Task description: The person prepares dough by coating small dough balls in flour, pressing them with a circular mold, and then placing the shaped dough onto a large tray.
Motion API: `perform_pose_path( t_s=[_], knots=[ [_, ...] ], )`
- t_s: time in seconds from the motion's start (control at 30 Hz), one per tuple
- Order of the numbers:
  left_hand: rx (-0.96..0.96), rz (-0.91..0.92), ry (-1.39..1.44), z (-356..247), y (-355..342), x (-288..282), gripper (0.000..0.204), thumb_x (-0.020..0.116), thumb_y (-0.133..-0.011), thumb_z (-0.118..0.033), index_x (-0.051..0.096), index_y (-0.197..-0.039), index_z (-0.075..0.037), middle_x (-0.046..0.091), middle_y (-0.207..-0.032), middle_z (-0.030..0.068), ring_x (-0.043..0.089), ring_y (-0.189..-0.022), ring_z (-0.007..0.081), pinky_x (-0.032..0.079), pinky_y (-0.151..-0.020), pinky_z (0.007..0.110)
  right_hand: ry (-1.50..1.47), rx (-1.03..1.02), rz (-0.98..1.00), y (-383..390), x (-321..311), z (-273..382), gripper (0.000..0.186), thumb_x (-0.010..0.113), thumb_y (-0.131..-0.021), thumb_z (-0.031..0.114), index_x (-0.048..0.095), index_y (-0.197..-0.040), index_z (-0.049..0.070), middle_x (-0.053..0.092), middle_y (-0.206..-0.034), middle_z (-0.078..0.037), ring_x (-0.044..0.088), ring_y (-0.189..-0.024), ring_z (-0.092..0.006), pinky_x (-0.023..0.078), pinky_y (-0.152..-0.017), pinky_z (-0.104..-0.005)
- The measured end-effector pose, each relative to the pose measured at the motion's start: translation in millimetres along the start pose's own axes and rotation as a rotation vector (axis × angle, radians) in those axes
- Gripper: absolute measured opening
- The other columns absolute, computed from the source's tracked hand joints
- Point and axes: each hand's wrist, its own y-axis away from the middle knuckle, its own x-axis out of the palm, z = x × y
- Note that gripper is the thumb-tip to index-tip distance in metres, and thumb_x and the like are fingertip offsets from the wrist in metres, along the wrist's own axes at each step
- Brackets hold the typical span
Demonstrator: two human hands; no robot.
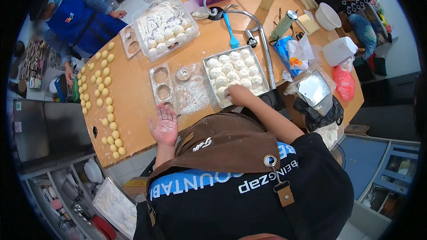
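Head view: looked down over the person's chest and brown apron [231, 140] onto a floured wooden table [133, 93].
Right hand: the right hand [238, 94] reached forward into the near left corner of the metal tray [265, 76], knuckles up, fingers curled down onto a dough ball [221, 91].
Right-hand grip: the fingertips were hidden under the hand, so I could not tell whether they had closed on the ball or only touched it.
Dough ball: it lay in the tray's nearest row, directly under and just left of the right fingers; being round, it had no long axis to line up with.
Left hand: the left hand [164, 126] hovered at the table's near edge, palm up, fingers spread wide and dusted with flour, holding nothing.
Nearer hand: the right was on the ball; the left was well apart, to its left and closer to the body.
Between the hands: a floured patch [192, 92] and a wooden mould [163, 88] with round hollows, the mould just beyond the left fingertips.
Further off: a row of yellow dough pieces [109, 109] curved along the table's left edge.
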Motion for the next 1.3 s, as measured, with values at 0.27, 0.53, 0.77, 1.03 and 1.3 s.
perform_pose_path(
  t_s=[0.27,0.53,0.77,1.03,1.3],
  knots=[
    [-0.016,0.004,0.003,0.9,0.6,-3.3,0.055,0.055,-0.088,-0.046,0.052,-0.124,-0.006,0.056,-0.129,0.0073,0.051,-0.119,0.0243,0.035,-0.103,0.042,0.152,0.046,0.152,1.7,19.7,3.8,0.020,0.055,-0.074,0.007,0.066,-0.090,0.002,0.065,-0.091,-0.019,0.060,-0.091,-0.0365,0.048,-0.081,-0.0436],
    [-0.025,0.041,-0.032,4.9,2.2,3.8,0.055,0.054,-0.088,-0.046,0.052,-0.125,-0.006,0.055,-0.130,0.0072,0.049,-0.122,0.0239,0.034,-0.105,0.042,0.106,0.165,0.061,33.3,-11.3,-17.1,0.021,0.055,-0.078,0.013,0.064,-0.093,0.002,0.065,-0.091,-0.019,0.063,-0.091,-0.0351,0.049,-0.080,-0.0444],
    [-0.063,0.094,-0.044,6.2,-3.0,2.5,0.056,0.053,-0.089,-0.047,0.051,-0.127,-0.005,0.054,-0.131,0.0078,0.048,-0.123,0.0239,0.033,-0.105,0.041,0.220,0.373,0.045,57.4,-29.3,-49.1,0.025,0.055,-0.081,0.022,0.064,-0.099,0.006,0.062,-0.103,-0.018,0.060,-0.099,-0.0333,0.049,-0.083,-0.0422],
    [-0.052,0.092,-0.086,10.8,-0.4,4.5,0.058,0.053,-0.089,-0.047,0.049,-0.129,-0.006,0.052,-0.133,0.0075,0.047,-0.124,0.0241,0.034,-0.104,0.041,0.192,0.338,-0.015,62.8,-36.3,-37.2,0.027,0.055,-0.080,0.019,0.063,-0.102,0.006,0.060,-0.109,-0.017,0.058,-0.104,-0.0312,0.048,-0.085,-0.0425],
    [-0.009,0.051,-0.073,8.4,8.7,0.7,0.056,0.052,-0.089,-0.046,0.050,-0.128,-0.007,0.053,-0.132,0.0068,0.048,-0.123,0.0237,0.036,-0.103,0.041,0.229,0.323,-0.144,60.7,-23.3,-61.4,0.026,0.056,-0.078,0.013,0.062,-0.101,0.004,0.060,-0.105,-0.019,0.060,-0.101,-0.0328,0.049,-0.084,-0.0436]
  ],
)
